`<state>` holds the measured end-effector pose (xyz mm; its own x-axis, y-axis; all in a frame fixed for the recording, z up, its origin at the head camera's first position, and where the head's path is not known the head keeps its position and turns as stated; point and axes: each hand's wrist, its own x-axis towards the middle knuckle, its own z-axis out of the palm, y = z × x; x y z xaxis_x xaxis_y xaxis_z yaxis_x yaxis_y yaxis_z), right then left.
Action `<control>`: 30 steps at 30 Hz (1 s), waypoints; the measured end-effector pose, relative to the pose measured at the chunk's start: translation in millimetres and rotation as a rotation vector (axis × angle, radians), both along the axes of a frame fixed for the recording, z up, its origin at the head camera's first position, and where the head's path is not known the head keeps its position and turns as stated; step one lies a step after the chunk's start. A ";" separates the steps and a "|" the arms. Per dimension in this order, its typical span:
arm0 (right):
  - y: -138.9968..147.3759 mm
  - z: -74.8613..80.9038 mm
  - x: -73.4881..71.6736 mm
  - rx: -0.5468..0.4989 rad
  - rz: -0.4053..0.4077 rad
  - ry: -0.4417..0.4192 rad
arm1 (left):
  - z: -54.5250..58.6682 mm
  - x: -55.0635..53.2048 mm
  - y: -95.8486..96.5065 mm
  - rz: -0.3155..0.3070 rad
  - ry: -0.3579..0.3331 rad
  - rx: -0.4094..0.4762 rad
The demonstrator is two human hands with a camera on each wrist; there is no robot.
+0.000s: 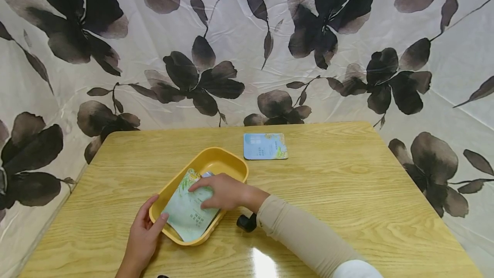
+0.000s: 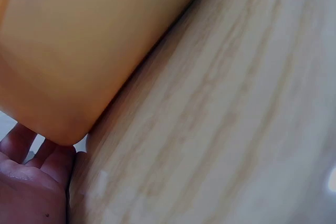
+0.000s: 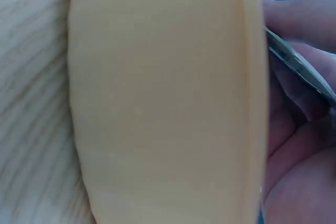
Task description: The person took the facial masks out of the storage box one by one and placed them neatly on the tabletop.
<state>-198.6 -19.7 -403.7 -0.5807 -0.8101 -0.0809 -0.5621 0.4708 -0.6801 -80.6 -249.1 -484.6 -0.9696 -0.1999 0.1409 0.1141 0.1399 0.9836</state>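
A yellow plastic basin (image 1: 221,154) stands slanted on the wooden table. My left hand (image 1: 142,237) grips its near left corner, thumb over the rim and fingers along the outside wall. Inside lies a pale green printed sachet (image 1: 187,209), flat and tilted, covering much of the bottom. From the right, my right hand (image 1: 227,191) reaches over the rim and holds this sachet by its right side. In the right wrist view, the sachet's edge (image 3: 299,64) runs between the fingers. Part of a bluish packet (image 1: 207,174) shows behind it, mostly hidden by the hand.
Behind the basin, to its right, a light blue printed sachet (image 1: 265,146) lies flat near the table's back edge. A small black object (image 1: 246,223) sits beneath the right forearm. A floral curtain (image 1: 247,46) hangs behind the table (image 1: 347,183).
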 end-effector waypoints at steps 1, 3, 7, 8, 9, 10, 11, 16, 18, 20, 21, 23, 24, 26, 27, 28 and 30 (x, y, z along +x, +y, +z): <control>1.4 1.4 -0.3 -0.016 -0.011 0.000 | -0.2 0.2 0.1 -0.001 0.003 0.000; 5.4 4.8 -1.5 -0.059 -0.039 -0.015 | -0.6 0.4 0.2 0.001 0.008 0.007; 17.2 13.6 -5.3 -0.154 -0.081 -0.049 | -1.6 0.4 0.4 0.019 0.007 0.003; 20.5 15.4 -6.8 -0.170 -0.091 -0.049 | -1.7 0.3 0.5 0.022 0.007 0.001; 23.9 17.2 -8.0 -0.185 -0.105 -0.052 | -1.7 0.3 0.6 0.024 0.004 -0.004; 27.1 18.6 -9.5 -0.198 -0.117 -0.052 | -1.7 0.2 0.7 0.025 0.002 -0.004; 30.3 20.1 -10.8 -0.210 -0.129 -0.052 | -1.6 0.1 0.8 0.025 -0.001 -0.005; 44.1 24.8 -17.1 -0.299 -0.179 -0.055 | -1.2 0.0 1.1 0.026 -0.012 -0.016; 48.5 26.4 -18.9 -0.329 -0.201 -0.054 | -1.3 0.2 1.1 0.028 -0.010 -0.021; 52.4 26.8 -21.0 -0.348 -0.228 -0.055 | -1.5 0.2 1.1 0.030 -0.006 -0.022; 54.3 27.2 -22.1 -0.360 -0.240 -0.054 | -1.6 0.2 1.1 0.030 -0.005 -0.021; 58.0 27.6 -24.3 -0.381 -0.262 -0.058 | -2.1 0.5 1.0 0.031 0.002 -0.015; 60.1 28.1 -25.3 -0.400 -0.267 -0.062 | -2.4 0.7 0.9 0.030 0.006 -0.011; 64.2 29.0 -27.8 -0.437 -0.280 -0.073 | -2.9 1.1 0.7 0.025 0.018 0.006; 66.4 30.0 -28.9 -0.458 -0.282 -0.086 | -3.2 1.3 0.6 0.023 0.026 0.012; 68.7 31.1 -29.8 -0.477 -0.287 -0.102 | -3.4 1.5 0.5 0.021 0.033 0.020; 73.2 32.0 -32.3 -0.516 -0.303 -0.133 | -3.8 1.6 0.3 0.018 0.042 0.027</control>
